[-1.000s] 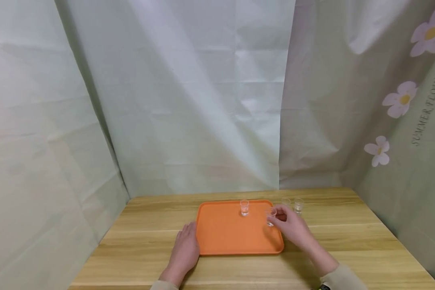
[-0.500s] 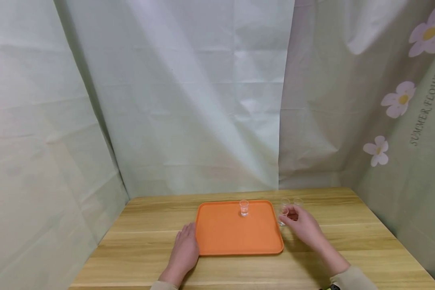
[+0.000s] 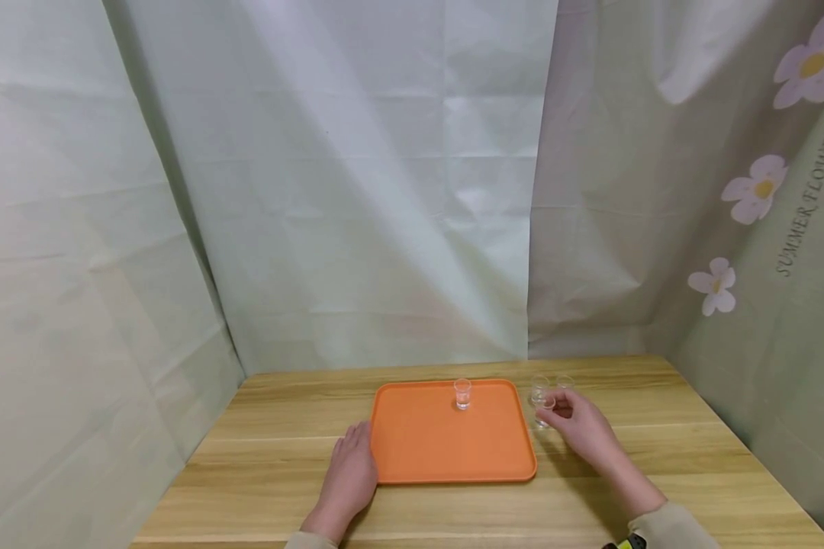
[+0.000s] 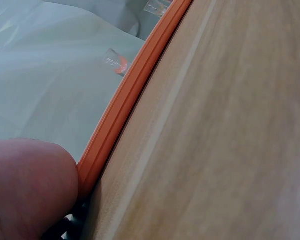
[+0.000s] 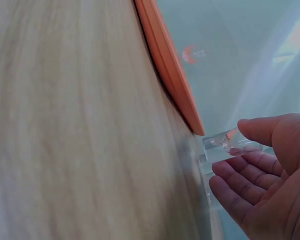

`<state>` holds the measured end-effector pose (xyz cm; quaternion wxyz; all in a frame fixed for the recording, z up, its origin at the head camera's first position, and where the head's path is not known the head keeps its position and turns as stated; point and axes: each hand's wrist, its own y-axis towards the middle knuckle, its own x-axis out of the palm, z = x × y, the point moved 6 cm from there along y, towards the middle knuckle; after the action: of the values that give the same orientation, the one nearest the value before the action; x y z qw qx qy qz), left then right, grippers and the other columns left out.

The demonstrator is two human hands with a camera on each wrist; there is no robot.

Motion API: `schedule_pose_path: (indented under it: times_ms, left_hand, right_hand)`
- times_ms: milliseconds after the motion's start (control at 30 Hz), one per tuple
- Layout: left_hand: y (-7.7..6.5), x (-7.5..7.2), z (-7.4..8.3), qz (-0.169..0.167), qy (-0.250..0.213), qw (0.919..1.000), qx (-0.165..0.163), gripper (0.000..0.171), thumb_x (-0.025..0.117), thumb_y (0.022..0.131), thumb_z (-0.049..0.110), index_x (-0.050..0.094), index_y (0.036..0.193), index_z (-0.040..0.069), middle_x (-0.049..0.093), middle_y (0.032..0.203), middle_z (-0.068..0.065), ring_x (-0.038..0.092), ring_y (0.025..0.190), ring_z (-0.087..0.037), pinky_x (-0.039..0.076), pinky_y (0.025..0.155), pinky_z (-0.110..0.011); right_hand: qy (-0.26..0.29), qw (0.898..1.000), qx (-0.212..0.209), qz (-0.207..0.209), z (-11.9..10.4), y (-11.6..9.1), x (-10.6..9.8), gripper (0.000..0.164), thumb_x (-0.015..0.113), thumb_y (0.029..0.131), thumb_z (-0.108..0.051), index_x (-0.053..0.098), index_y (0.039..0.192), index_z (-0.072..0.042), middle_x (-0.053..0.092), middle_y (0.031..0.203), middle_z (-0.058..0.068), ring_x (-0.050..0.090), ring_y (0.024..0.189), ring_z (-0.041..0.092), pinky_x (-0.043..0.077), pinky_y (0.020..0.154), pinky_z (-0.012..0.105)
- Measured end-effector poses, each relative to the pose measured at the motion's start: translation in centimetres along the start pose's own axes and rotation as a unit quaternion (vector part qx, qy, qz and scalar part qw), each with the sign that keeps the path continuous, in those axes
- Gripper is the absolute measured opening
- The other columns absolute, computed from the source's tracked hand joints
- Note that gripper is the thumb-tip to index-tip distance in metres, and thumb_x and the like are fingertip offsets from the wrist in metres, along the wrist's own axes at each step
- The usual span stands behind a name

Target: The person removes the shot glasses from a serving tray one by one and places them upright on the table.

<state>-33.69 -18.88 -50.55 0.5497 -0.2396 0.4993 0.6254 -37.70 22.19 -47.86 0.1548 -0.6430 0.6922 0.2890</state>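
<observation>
An orange tray (image 3: 446, 450) lies on the wooden table. My left hand (image 3: 350, 469) rests along its left edge, fingers extended; in the left wrist view the thumb (image 4: 30, 187) meets the rim. Just right of the tray, my right hand (image 3: 582, 431) pinches a small clear shot glass (image 3: 542, 418) between thumb and fingers, low over the table. The right wrist view shows that glass (image 5: 216, 142) tipped sideways by the camera angle, partly covered by the thumb. Another shot glass (image 3: 462, 395) stands upright near the tray's back edge.
Two more clear shot glasses stand behind the right hand: one (image 3: 539, 385) beside the tray's back right corner, the other (image 3: 565, 380) further right and partly hidden by the fingers. Pale curtains (image 3: 384, 229) enclose the table (image 3: 281, 450) at the back and sides.
My right hand has carried its shot glass from over the tray's right part to the right, past the rim, and lower over the table. The left hand has stayed put.
</observation>
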Motion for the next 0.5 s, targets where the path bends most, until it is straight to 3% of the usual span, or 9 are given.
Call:
schedule_pose_path:
  times_ms: [233,500]
  left_hand:
    - [-0.04,-0.16,0.08,0.005,0.002,1.0,0.004,0.051,0.057,0.101,-0.005,0.052,0.15,-0.018,0.058,0.151,-0.037,0.051,0.145,-0.056,0.037,0.122,-0.071]
    - [-0.1,0.1,-0.05,0.021,-0.011,0.9996,0.011,0.05,0.054,0.1,-0.005,0.053,0.148,-0.02,0.058,0.149,-0.038,0.052,0.142,-0.059,0.038,0.12,-0.072]
  right_hand:
    - [-0.005,1.0,-0.01,0.008,0.31,0.19,-0.01,0.022,0.083,0.101,-0.02,0.068,0.109,-0.006,0.077,0.105,0.005,0.075,0.104,0.025,0.059,0.089,0.04]
    - [-0.008,1.0,0.0,-0.003,0.34,0.03,0.01,0.025,0.081,0.103,-0.022,0.069,0.114,-0.003,0.077,0.11,0.006,0.073,0.107,0.027,0.059,0.09,0.043]
